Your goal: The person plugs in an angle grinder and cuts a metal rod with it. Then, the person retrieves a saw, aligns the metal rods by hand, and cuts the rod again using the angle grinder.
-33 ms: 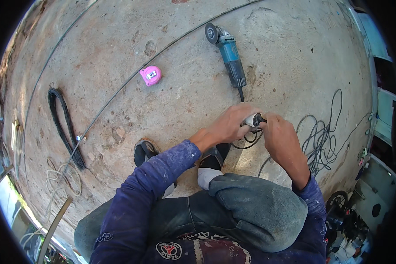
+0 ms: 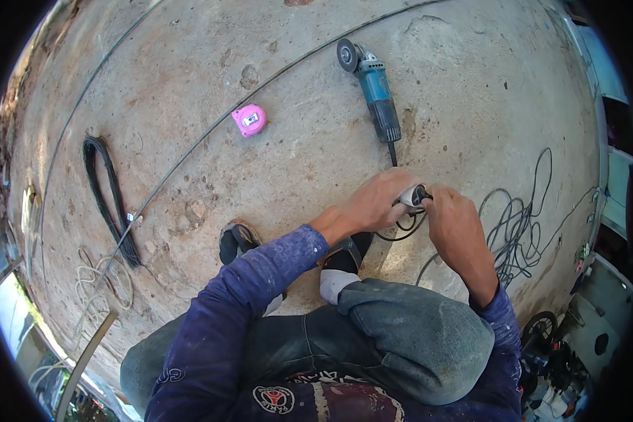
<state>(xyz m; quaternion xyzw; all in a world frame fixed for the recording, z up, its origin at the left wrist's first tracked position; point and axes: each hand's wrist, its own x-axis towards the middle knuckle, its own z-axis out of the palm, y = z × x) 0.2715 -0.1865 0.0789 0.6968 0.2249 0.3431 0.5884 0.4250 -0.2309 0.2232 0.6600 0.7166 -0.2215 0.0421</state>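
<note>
My left hand (image 2: 380, 202) is closed around a white cord socket (image 2: 407, 197). From the right, my right hand (image 2: 453, 221) grips a black plug (image 2: 421, 193) with its fingertips, right against the socket's end. How deep the plug sits is hidden by my fingers. A loop of dark cord (image 2: 399, 238) hangs below both hands. Just beyond them, an angle grinder (image 2: 378, 95) with a teal and black body lies on the ground, disc end away from me. Its cord (image 2: 392, 153) runs back toward my left hand.
A pink tape measure (image 2: 250, 120) lies beside a long thin rod (image 2: 288, 67) crossing the concrete floor (image 2: 464, 112). Bundled black wire (image 2: 105, 204) and pale rope (image 2: 102, 281) are at left. Tangled dark cable (image 2: 513, 232) spreads at right, near a small wheel (image 2: 540, 327).
The whole view has shifted slightly, so the floor items appear a little further right. Both hands stay together on the socket and plug.
</note>
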